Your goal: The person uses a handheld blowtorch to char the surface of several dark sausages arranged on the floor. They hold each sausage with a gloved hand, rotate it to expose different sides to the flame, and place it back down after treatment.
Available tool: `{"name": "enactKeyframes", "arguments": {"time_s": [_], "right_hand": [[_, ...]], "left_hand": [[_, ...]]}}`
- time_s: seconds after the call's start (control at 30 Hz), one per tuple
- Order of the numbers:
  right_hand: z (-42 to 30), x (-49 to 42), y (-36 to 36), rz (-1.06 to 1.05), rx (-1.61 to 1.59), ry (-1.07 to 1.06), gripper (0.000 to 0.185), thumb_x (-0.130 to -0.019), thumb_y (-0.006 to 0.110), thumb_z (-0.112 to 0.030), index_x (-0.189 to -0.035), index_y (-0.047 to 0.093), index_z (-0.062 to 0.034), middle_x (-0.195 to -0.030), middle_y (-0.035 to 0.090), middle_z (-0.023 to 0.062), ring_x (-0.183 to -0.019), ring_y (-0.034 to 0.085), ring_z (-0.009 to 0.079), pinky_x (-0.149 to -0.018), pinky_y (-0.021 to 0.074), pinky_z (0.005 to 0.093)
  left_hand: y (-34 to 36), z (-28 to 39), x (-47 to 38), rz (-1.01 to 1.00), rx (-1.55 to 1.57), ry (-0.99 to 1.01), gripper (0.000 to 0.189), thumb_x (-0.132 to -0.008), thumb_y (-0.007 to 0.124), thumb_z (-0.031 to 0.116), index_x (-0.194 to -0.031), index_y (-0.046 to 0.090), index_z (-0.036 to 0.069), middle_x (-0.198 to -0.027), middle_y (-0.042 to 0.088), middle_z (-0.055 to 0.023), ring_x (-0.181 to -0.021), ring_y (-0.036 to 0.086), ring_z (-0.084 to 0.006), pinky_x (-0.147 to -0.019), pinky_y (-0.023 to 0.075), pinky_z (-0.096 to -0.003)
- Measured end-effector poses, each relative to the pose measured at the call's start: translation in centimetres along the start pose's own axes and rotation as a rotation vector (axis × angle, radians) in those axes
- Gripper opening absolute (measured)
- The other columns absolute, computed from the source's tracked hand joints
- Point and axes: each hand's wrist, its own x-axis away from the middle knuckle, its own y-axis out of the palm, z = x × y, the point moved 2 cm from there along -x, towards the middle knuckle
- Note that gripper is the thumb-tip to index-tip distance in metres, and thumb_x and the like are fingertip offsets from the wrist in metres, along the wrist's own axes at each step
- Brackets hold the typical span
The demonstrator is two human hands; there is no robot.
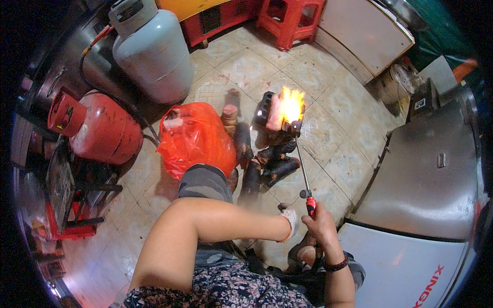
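My right hand [320, 224] grips the red handle of a gas torch [303, 165]; its metal tube points away from me. A bright flame [292, 106] pours from its nozzle over a pale pink piece of meat [274, 111]. Beside that piece lies a black block with holes [264, 107]. My left hand [291, 218], in a pale work glove with darkened fingers, is just left of the torch handle; its grip is unclear. Several charred pieces of meat [280, 171] lie on the floor between my legs and the flame. Browned pieces [230, 115] lie farther left.
Left of the meat sits a red plastic bag [196, 134]. A grey gas cylinder [156, 57] stands behind it, near a red gas cylinder [108, 129] and a black hose [115, 101]. A red plastic stool [289, 23] is at the back. Stainless-steel cabinetry [420, 165] borders the right side.
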Motion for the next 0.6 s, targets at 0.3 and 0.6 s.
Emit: {"name": "enactKeyframes", "arguments": {"time_s": [0.3,0.6], "right_hand": [[-1.6,-0.6,-0.8,0.017,-0.043,0.045,0.034,-0.069,0.063,-0.024,-0.084,0.048,0.0019,-0.072,0.058,0.0234,-0.071,0.056,0.0399,-0.065,0.0445,0.0441],[-1.8,-2.0,-0.6,-0.012,-0.155,0.076,0.031,-0.072,0.062,-0.019,-0.084,0.044,0.0027,-0.063,0.054,0.016,-0.05,0.057,0.0244,-0.044,0.0453,0.036]], "left_hand": [[0.5,0.2,0.1,0.031,-0.022,0.028,0.033,-0.08,0.057,0.027,-0.111,0.063,0.02,-0.109,0.06,0.0003,-0.101,0.054,-0.0292,-0.072,0.0398,-0.0569],[0.8,0.2,-0.8,0.009,-0.004,0.032,0.052,-0.072,0.066,0.043,-0.119,0.058,0.021,-0.116,0.058,0.001,-0.106,0.054,-0.0278,-0.077,0.0432,-0.0556]]}}
